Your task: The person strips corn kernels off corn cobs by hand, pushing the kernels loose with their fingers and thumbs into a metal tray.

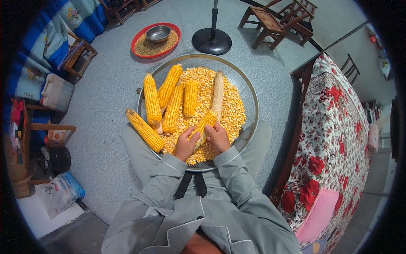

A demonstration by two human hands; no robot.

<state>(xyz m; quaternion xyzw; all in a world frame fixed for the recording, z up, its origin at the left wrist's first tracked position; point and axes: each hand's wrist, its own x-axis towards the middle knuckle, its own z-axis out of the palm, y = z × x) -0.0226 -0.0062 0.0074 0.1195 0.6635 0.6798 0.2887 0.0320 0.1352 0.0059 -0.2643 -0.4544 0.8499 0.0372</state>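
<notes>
A partly shelled ear of corn (207, 120) lies between my left hand (187, 144) and my right hand (219, 138). Both hands grip its near part, where some kernels are gone and pale cob shows. Under them, loose yellow kernels (233, 111) form a heap in a round metal-rimmed mesh sieve (256, 98) across my lap. A bare corn cob (218, 92) rests on the heap, just beyond the held ear. Several full ears (152, 98) lie in the sieve's left half, and another ear (144, 130) leans over its left rim.
Beyond the sieve stand a red tray (133, 47) of grain with a steel bowl (158, 33) on it, and a round black stand base (212, 41). Wooden chairs (266, 22) are at the back right. A bed with a floral cover (330, 143) flanks the right side; a plastic jug (57, 92) stands left.
</notes>
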